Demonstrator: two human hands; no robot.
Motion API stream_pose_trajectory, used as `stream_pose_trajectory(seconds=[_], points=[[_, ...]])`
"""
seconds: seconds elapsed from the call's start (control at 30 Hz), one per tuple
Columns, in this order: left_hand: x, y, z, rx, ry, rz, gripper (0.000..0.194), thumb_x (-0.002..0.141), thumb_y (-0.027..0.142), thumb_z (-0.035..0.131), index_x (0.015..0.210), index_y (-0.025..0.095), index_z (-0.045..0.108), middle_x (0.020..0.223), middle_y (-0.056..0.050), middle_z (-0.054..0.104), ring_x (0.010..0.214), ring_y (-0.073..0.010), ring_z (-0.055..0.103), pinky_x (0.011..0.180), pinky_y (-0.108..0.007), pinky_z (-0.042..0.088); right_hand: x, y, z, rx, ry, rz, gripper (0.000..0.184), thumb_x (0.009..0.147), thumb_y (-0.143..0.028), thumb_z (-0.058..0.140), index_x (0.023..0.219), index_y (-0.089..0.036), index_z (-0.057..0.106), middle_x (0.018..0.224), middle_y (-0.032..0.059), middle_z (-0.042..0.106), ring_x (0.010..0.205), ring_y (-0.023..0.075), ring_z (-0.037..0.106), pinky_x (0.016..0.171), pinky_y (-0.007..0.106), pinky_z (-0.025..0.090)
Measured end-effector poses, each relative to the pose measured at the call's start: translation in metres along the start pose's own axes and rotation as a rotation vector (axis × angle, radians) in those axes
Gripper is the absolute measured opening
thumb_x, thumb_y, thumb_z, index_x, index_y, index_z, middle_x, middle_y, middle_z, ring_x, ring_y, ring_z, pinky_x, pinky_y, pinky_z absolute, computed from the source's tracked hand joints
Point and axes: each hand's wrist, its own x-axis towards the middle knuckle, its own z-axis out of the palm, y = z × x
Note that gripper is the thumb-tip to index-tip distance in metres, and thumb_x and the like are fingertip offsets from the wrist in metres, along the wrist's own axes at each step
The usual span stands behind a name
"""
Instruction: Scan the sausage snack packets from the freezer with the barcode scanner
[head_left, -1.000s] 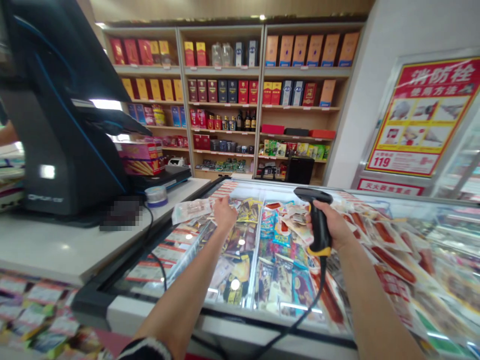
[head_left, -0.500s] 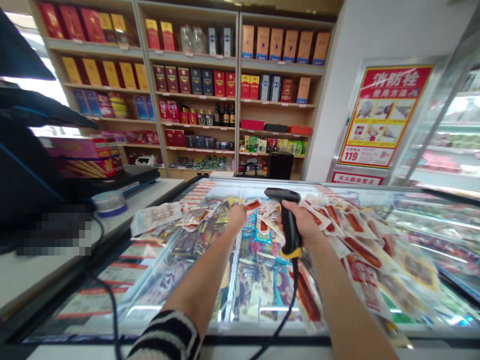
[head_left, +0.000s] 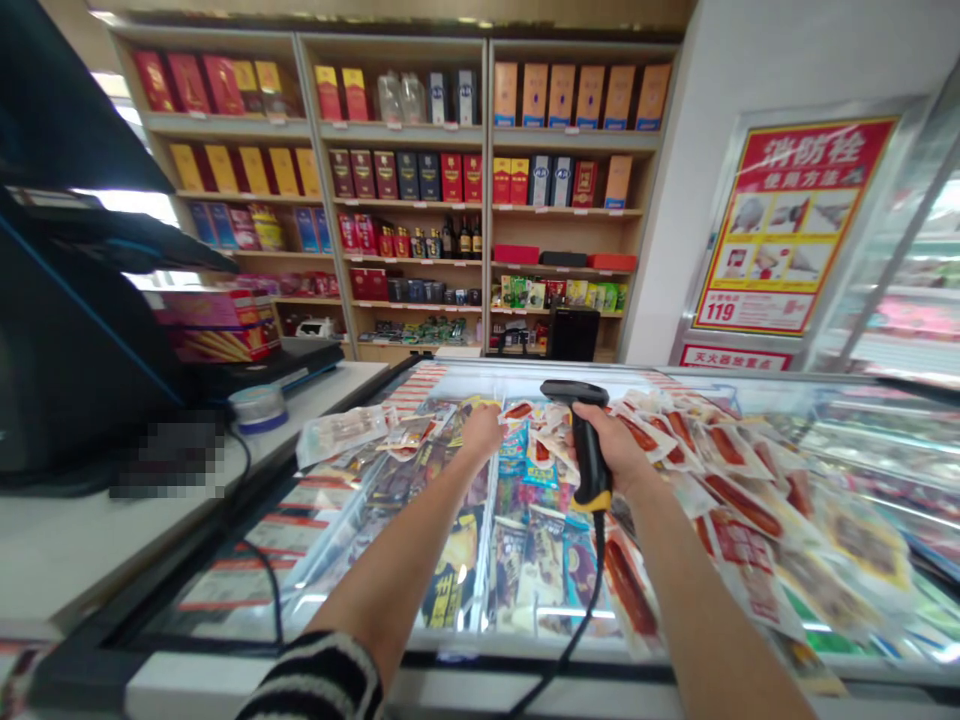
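My right hand (head_left: 611, 445) is wrapped round the handle of a black and yellow barcode scanner (head_left: 590, 450), its head towards the left and its cord hanging down. My left hand (head_left: 482, 432) is closed beside it, with a small packaged sausage (head_left: 517, 411) at its fingertips; the fingers themselves are mostly hidden. Both hands are above the glass top of a chest freezer (head_left: 450, 655). To the right of the scanner lies a spread of vacuum-packed sausages (head_left: 742, 503). A clear packet (head_left: 341, 435) rests on the glass to the left.
Wrapped ice creams (head_left: 525, 560) show through the freezer glass. On the left a counter (head_left: 45, 560) carries a dark till machine (head_left: 67, 360), a roll of tape (head_left: 257, 408) and snack boxes (head_left: 225, 325). Shelves (head_left: 405, 130) of boxed goods stand behind.
The whole view has shifted slightly, so that the surroundings sit further right. Both hands keep nearly the same pose, and the scanner stays in my right hand.
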Motion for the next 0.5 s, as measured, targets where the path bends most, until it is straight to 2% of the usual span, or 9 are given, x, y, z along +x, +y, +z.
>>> stream_pose_trajectory(seconds=[0.13, 0.23, 0.37, 0.5], points=[[0.003, 0.013, 0.015, 0.037, 0.003, 0.03, 0.025, 0.074, 0.025, 0.042, 0.09, 0.021, 0.061, 0.098, -0.008, 0.056, 0.094, -0.0194, 0.051, 0.076, -0.027, 0.039, 0.003, 0.0, -0.001, 0.027, -0.013, -0.002, 0.023, 0.07, -0.038, 0.049, 0.064, -0.015, 0.049, 0.044, -0.0015, 0.053, 0.034, 0.0086, 0.048, 0.031, 0.018, 0.036], [0.001, 0.007, 0.014, 0.08, 0.018, 0.054, 0.029, 0.077, 0.02, 0.035, 0.083, 0.021, 0.063, 0.095, -0.009, 0.056, 0.098, -0.0224, 0.047, 0.08, -0.033, 0.036, 0.003, 0.0, 0.0, 0.02, -0.019, 0.007, 0.025, 0.07, -0.039, 0.049, 0.062, -0.015, 0.049, 0.043, -0.0018, 0.052, 0.033, 0.0088, 0.047, 0.031, 0.018, 0.035], [-0.014, -0.024, -0.01, 0.153, 0.0, 0.072, 0.028, 0.075, 0.015, 0.037, 0.081, 0.019, 0.064, 0.1, -0.012, 0.055, 0.106, -0.0261, 0.04, 0.086, -0.04, 0.03, 0.001, 0.001, 0.002, -0.013, -0.014, 0.015, 0.026, 0.071, -0.038, 0.048, 0.059, -0.015, 0.049, 0.042, -0.0012, 0.052, 0.033, 0.0084, 0.047, 0.03, 0.018, 0.035], [-0.034, -0.059, -0.044, 0.198, -0.131, 0.042, 0.017, 0.066, 0.015, 0.049, 0.071, 0.018, 0.065, 0.092, -0.012, 0.06, 0.101, -0.0277, 0.045, 0.083, -0.039, 0.033, 0.0, 0.004, 0.005, -0.03, -0.027, 0.028, 0.026, 0.07, -0.038, 0.049, 0.059, -0.015, 0.049, 0.044, -0.0005, 0.053, 0.034, 0.009, 0.048, 0.03, 0.019, 0.036]])
